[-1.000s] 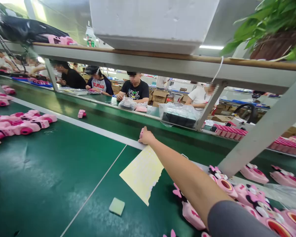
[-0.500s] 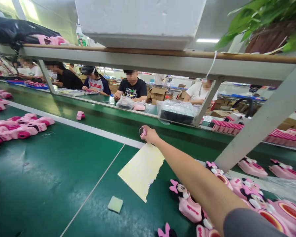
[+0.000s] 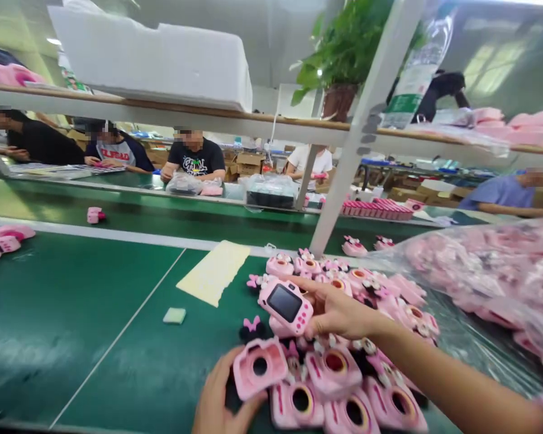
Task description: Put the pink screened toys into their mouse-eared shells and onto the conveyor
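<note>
My right hand (image 3: 339,310) grips a pink toy camera (image 3: 286,302), its dark screen and pink buttons facing me. At the lower middle, my left hand (image 3: 221,392) is closed around the sides of a hollow pink camera cover (image 3: 259,366). The cover's open back faces me, with a round hole in it and a black mouse-ear figure with a pink bow (image 3: 252,328) above. The camera is above and to the right of the cover, apart from it. Several similar covers (image 3: 332,364) with round openings lie piled under and beside both hands.
A yellow paper sheet (image 3: 215,271) and a small pale sponge (image 3: 174,315) lie on the green table. A clear bag of pink parts (image 3: 489,265) bulges at right. A slanted post (image 3: 344,175) carries the overhead shelf. A pink piece (image 3: 95,215) sits on the belt beyond; co-workers sit opposite.
My right hand has come back from the belt with the camera, over the covers at right. My left hand has come into view holding a cover. The view has turned right.
</note>
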### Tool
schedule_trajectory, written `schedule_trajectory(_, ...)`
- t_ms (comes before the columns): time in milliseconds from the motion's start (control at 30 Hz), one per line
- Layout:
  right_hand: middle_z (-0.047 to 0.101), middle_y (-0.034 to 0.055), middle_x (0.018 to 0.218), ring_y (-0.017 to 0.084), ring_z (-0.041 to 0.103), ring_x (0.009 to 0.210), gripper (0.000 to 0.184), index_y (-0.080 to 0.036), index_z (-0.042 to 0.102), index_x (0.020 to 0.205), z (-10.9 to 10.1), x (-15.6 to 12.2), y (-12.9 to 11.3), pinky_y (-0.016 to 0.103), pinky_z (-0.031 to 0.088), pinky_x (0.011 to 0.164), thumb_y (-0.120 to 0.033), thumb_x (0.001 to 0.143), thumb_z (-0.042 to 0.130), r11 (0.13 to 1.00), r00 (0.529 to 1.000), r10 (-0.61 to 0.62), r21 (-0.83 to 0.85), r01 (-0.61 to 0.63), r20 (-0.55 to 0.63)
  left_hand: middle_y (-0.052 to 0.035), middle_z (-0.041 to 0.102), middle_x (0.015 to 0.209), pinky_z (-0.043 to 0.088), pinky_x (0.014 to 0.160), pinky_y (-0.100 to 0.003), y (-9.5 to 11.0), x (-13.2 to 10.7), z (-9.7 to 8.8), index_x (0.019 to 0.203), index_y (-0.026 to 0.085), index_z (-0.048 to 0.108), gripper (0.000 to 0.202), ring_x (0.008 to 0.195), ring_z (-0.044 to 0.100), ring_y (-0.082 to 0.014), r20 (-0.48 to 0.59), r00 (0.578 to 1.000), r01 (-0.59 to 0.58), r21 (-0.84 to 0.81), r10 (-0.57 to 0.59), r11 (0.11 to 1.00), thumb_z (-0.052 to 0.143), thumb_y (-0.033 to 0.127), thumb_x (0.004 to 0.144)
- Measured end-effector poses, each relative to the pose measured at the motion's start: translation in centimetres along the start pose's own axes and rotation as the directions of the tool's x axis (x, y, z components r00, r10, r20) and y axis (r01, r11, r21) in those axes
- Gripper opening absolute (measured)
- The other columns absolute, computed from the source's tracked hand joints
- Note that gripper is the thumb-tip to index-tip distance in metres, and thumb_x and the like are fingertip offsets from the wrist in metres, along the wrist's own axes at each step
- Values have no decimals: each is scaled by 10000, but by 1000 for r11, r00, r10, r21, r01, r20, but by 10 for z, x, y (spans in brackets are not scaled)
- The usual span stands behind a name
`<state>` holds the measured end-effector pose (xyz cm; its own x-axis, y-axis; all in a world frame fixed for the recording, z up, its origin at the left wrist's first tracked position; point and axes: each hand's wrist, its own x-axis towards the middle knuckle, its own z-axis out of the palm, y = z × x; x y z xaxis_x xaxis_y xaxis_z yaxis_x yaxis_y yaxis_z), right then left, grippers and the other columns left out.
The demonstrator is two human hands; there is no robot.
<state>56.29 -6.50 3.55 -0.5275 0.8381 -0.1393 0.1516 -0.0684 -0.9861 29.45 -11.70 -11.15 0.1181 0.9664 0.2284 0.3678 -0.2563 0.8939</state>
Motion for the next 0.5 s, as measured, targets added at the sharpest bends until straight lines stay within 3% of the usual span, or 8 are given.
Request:
schedule_trajectory(100,664,-27,808,119,569,616,993,-308,321,1549,33,-35,23,194,439,498,-241,714,856,999,999,36,30,-36,-17,-97,649,1298,493,1067,-487,17,-6,-7,1267,240,543,548,1191,626,-282,39,996,79,-123,-75,989,728,408,780)
schedule_trajectory(233,682,-5,936,159,617,794,895,-318,415,1503,61,-60,23,247,508,696,-225,724,846,999,997,-32,1,32,75,-102,639,1251,566,901,-366,59,-18,-17,1291,228,517,545,1065,664,-230,131,990,69,-169,-47,983,728,310,796)
schedule_trajectory(333,676,-14,906,150,596,740,847,-313,441,1487,60,-83,5,235,480,669,-275,740,839,987,985,-5,-160,33,174,-98,607,1260,572,798,-321,91,-27,-13,1280,252,542,532,995,665,-212,222,975,27,-129,2,991,740,284,787)
schedule_trajectory(500,670,10,985,150,586,769,715,-288,496,1457,33,-128,-21,222,473,681,-322,802,779,911,976,32,-407,61,217,-84,584,1261,544,966,-382,121,-32,18,1281,278,550,572,1142,626,-250,353,931,-36,-150,87,988,775,251,756)
